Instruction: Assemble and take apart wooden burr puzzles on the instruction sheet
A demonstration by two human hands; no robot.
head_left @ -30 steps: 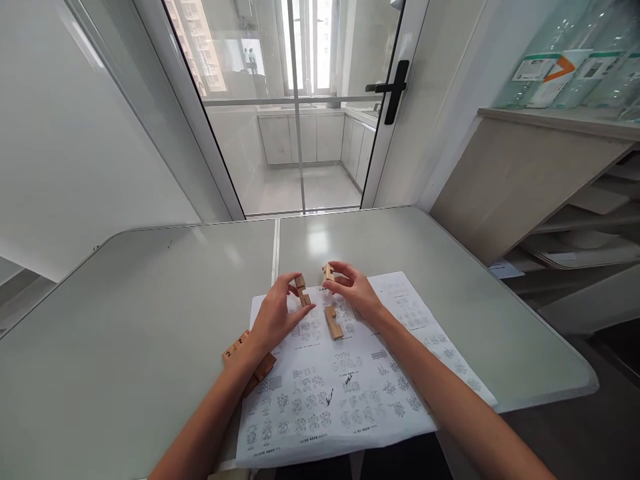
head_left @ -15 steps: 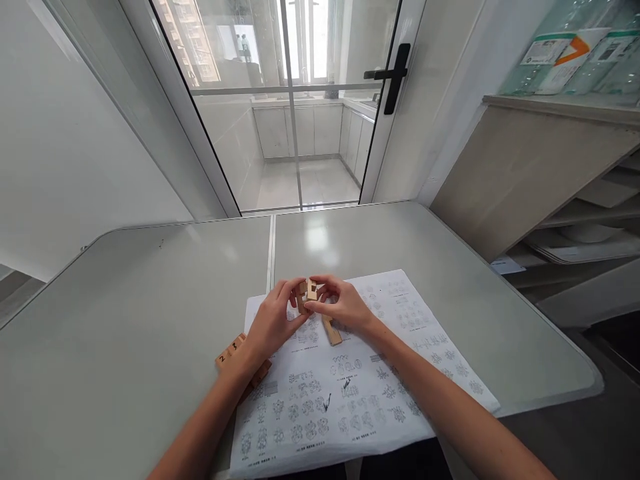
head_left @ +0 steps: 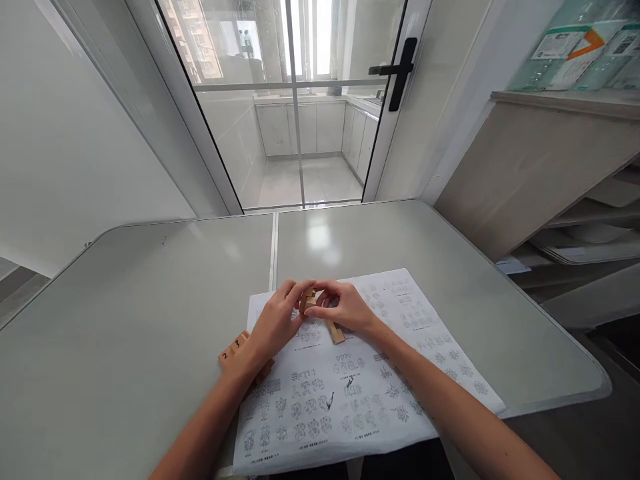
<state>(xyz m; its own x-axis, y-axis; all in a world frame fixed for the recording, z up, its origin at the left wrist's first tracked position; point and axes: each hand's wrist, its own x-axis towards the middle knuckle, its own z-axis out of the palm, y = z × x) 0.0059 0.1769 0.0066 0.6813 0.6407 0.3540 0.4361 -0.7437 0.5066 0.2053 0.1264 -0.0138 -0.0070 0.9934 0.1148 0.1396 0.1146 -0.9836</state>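
Observation:
Between my two hands, above the upper part of a printed sheet (head_left: 370, 387), is a small cluster of notched wooden puzzle pieces (head_left: 309, 301). My left hand (head_left: 280, 313) grips its left side, and my right hand (head_left: 343, 305) pinches it from the right with thumb and fingers. Fingers hide much of the cluster, so how the pieces fit cannot be made out. Another wooden piece (head_left: 336, 332) lies on the sheet just below my right hand. Beside my left wrist lie wooden pieces marked with numbers 2 and 3 (head_left: 234, 348), partly covered by my forearm.
The sheet, full of line diagrams, lies on a grey table (head_left: 150, 300) and reaches over its near edge. A glass door with a black handle (head_left: 400, 70) stands beyond the table. At the right are a shelf unit (head_left: 540, 167) and plastic-wrapped bottles (head_left: 575, 57).
My fingers have closed further around the wooden cluster, and its pieces now look turned and closer together. The whole view has shifted slightly. The loose pieces remain lying where they were.

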